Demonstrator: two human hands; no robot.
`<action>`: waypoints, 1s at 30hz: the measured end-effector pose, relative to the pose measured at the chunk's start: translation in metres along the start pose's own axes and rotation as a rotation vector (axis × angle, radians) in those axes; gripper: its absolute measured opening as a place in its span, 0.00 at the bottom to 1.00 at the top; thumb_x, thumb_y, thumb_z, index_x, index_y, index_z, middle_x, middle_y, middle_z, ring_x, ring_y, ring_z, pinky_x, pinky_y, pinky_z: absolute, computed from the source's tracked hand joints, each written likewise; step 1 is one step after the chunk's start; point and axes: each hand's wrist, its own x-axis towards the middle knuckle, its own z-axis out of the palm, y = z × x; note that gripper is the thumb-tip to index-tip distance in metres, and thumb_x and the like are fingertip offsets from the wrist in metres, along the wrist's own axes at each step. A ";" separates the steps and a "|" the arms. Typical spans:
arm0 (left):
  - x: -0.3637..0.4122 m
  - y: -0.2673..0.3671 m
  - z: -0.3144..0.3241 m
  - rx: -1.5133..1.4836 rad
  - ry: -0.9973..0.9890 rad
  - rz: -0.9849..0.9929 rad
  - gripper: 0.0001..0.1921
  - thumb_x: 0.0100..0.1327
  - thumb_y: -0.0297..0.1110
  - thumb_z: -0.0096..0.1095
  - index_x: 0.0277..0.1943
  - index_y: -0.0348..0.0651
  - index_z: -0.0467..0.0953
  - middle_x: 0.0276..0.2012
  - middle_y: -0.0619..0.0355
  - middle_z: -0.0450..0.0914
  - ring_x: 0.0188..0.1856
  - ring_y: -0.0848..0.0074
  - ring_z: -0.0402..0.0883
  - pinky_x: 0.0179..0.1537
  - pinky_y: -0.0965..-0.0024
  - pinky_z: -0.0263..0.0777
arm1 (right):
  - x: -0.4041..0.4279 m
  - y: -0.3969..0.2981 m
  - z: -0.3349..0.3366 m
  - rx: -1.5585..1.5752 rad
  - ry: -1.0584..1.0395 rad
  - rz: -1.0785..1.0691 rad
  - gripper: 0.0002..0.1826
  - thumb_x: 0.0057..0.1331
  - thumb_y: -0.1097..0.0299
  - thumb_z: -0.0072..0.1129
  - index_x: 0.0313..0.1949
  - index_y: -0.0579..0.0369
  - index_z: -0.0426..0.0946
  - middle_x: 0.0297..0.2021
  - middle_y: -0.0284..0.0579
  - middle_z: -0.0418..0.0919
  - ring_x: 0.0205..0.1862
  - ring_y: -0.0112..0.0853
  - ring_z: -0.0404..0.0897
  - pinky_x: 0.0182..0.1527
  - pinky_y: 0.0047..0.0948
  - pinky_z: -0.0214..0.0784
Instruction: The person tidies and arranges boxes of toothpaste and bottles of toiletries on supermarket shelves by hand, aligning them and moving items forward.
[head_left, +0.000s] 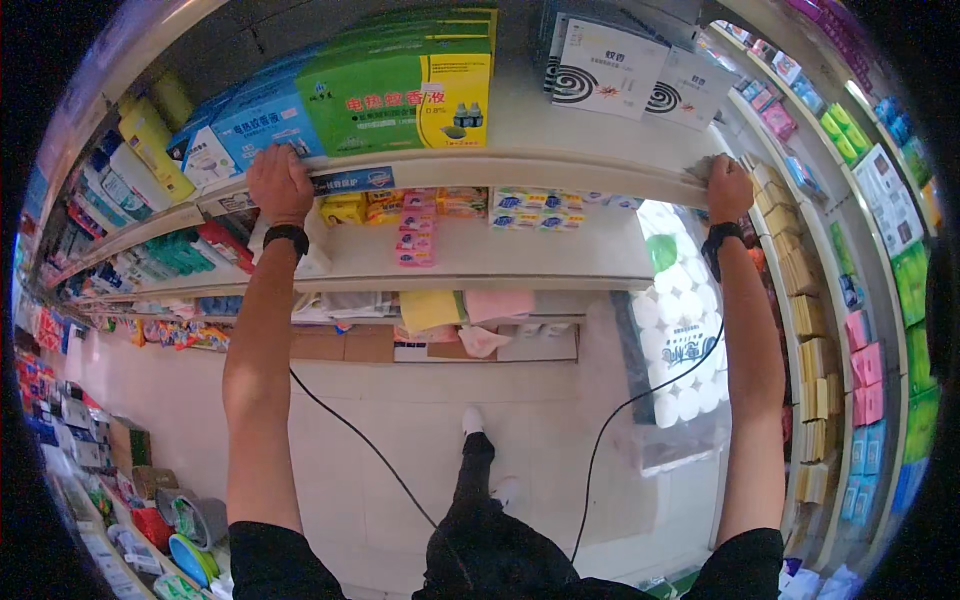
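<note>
My left hand (280, 184) is curled over the front edge of the upper shelf (517, 174), beside a blue price strip (352, 181). Just behind its fingers stand blue boxes (266, 129) and a large green and yellow box (397, 101) of electric mosquito liquid. At the shelf's right end, my right hand (729, 184) is closed around the corner. A small grey patch, perhaps cloth, shows by its fingers; I cannot tell what it is. White mosquito coil boxes (609, 69) lean farther back on this shelf. Both wrists wear dark bands with black cables.
Below, a lower shelf (352, 259) holds soap packs (417, 236). Wrapped toilet rolls (679, 322) stand at its right end. Bottles (154, 150) line the left shelves, paper packs (814, 375) the right. Basins (191, 559) sit at the lower left. The cables hang above the tiled floor (375, 465).
</note>
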 end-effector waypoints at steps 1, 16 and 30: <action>0.000 0.000 -0.002 -0.007 -0.024 -0.015 0.10 0.65 0.36 0.46 0.36 0.43 0.75 0.32 0.51 0.74 0.39 0.54 0.74 0.40 0.53 0.63 | 0.000 -0.001 0.000 0.024 0.006 -0.011 0.27 0.67 0.48 0.41 0.39 0.57 0.84 0.39 0.63 0.81 0.42 0.59 0.80 0.49 0.55 0.68; 0.002 0.004 -0.005 0.042 -0.052 -0.005 0.11 0.66 0.38 0.46 0.35 0.43 0.75 0.32 0.53 0.74 0.38 0.56 0.74 0.39 0.55 0.64 | -0.001 0.013 0.006 -0.232 0.068 -0.425 0.17 0.71 0.56 0.44 0.36 0.55 0.77 0.31 0.56 0.82 0.35 0.53 0.82 0.39 0.52 0.73; 0.000 0.001 -0.004 0.073 -0.152 -0.035 0.10 0.65 0.37 0.46 0.33 0.42 0.72 0.33 0.51 0.73 0.39 0.54 0.72 0.39 0.53 0.62 | -0.056 -0.148 -0.022 0.469 -0.570 -0.626 0.16 0.64 0.53 0.58 0.44 0.50 0.79 0.33 0.53 0.82 0.37 0.51 0.81 0.43 0.48 0.74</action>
